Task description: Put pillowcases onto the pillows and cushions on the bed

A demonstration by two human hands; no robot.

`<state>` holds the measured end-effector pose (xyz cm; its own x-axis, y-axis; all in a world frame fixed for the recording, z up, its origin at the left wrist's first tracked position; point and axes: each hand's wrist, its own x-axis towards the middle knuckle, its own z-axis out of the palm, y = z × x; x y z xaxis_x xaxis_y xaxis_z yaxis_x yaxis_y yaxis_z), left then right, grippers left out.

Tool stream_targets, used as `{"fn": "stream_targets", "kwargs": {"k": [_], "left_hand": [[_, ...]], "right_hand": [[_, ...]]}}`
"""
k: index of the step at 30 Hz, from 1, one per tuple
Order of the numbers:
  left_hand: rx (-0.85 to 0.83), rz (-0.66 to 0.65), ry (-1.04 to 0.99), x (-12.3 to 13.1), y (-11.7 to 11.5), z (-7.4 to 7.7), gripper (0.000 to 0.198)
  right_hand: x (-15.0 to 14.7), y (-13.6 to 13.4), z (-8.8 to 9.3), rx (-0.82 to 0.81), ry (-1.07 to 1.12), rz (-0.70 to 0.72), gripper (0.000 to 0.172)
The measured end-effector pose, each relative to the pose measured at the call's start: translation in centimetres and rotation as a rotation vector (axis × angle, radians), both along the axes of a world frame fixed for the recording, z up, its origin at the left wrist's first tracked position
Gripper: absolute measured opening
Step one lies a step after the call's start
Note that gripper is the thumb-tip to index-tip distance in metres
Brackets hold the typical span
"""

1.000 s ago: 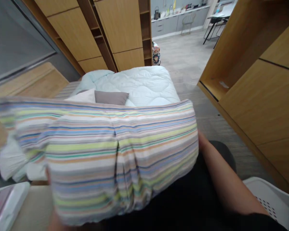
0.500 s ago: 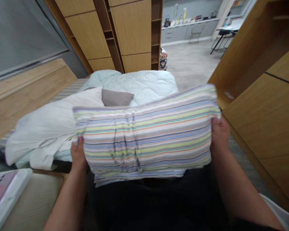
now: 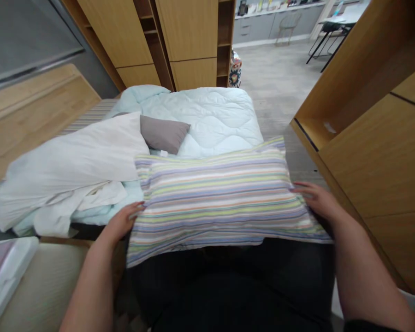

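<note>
Resting open on a striped pillow (image 3: pixel 221 198), the right hand (image 3: pixel 316 200) lies flat across its right end, while the left hand (image 3: pixel 121 222) touches its left edge; neither visibly grips. The pillow seems to lie at the near edge of the bed (image 3: pixel 86 115), though this angle makes that hard to confirm. Beyond it, crumpled white bedding (image 3: pixel 69 170) lies beside a gray cushion (image 3: pixel 162 133) on a pale quilted comforter (image 3: pixel 207 115).

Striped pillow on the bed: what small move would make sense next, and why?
Probably slide the striped pillow forward, toward the grey cushion, since the left hand and right hand both rest on its near part, and pale quilt lies just beyond it.
</note>
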<state>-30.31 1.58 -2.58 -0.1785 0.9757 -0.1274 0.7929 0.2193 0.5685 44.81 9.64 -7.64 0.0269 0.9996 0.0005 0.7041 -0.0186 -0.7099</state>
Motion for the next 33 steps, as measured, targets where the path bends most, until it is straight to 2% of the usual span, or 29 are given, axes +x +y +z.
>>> {"fn": "stream_targets", "kwargs": {"k": [1,2,3,4,5,7,8,9,10,11,12,13,15,17,18,20,21,23,28,31,33], "left_hand": [[-0.103,-0.028,-0.003,-0.3,-1.4,-1.3,0.037],[-0.151,-0.031,0.009,-0.5,-2.6,-1.8,0.038],[-0.120,-0.011,0.047,-0.5,-3.5,-1.3,0.040],[-0.010,0.017,0.115,0.1,-3.9,-0.1,0.043],[0.147,0.034,0.190,1.1,-3.9,1.8,0.047],[0.462,0.011,0.309,4.9,-2.4,6.4,0.056],[0.550,-0.008,0.308,7.4,-1.1,8.3,0.058],[0.579,-0.028,0.296,10.0,0.5,9.6,0.061],[0.588,-0.048,0.294,12.4,2.4,9.9,0.063],[0.585,-0.062,0.300,14.6,4.4,9.3,0.065],[0.567,-0.073,0.311,16.2,6.4,7.7,0.065],[0.530,-0.074,0.323,17.2,8.3,5.3,0.065],[0.366,-0.047,0.320,17.4,11.3,-0.8,0.062],[0.174,0.035,0.260,16.0,13.0,-6.6,0.061],[0.136,0.082,0.238,15.0,13.3,-8.8,0.061],[0.121,0.146,0.204,13.1,13.3,-11.7,0.062],[0.132,0.159,0.192,12.5,13.3,-12.3,0.063],[0.144,0.180,0.158,11.7,13.5,-12.8,0.064],[0.148,0.262,0.094,11.8,15.3,-12.2,0.067],[0.141,0.274,0.070,11.1,15.5,-10.8,0.068],[0.133,0.285,0.055,10.0,14.0,-9.8,0.066]], "right_hand": [[0.1,-0.9,-1.0,-0.042,-0.040,0.007,0.019],[0.1,-1.6,-1.2,-0.041,-0.087,-0.012,0.022],[-0.1,-2.2,-0.5,-0.002,-0.131,-0.023,0.026],[-0.8,-2.4,1.1,0.078,-0.173,-0.027,0.031],[-1.9,-2.4,3.5,0.182,-0.218,-0.015,0.037],[-5.6,-1.5,9.3,0.380,-0.292,0.048,0.044],[-8.1,-0.8,12.1,0.491,-0.308,0.093,0.045],[-10.8,0.1,14.4,0.568,-0.318,0.140,0.044],[-13.6,1.1,15.9,0.649,-0.315,0.178,0.042],[-16.3,2.0,16.4,0.687,-0.317,0.220,0.041],[-18.7,3.0,15.8,0.681,-0.331,0.261,0.042],[-20.7,3.8,14.2,0.648,-0.358,0.289,0.045],[-23.0,4.8,8.6,0.547,-0.441,0.330,0.051],[-23.1,5.1,2.1,0.375,-0.502,0.399,0.057],[-22.5,5.1,-0.7,0.325,-0.515,0.386,0.060],[-20.3,5.1,-4.9,0.279,-0.525,0.259,0.065],[-19.1,5.4,-6.1,0.262,-0.517,0.176,0.066],[-16.8,6.3,-7.4,0.211,-0.469,0.032,0.069],[-13.6,10.1,-8.1,-0.073,-0.160,-0.224,0.086],[-12.3,10.2,-7.8,-0.169,-0.061,-0.249,0.086],[-11.0,7.9,-7.4,-0.142,-0.035,-0.187,0.082]]}}
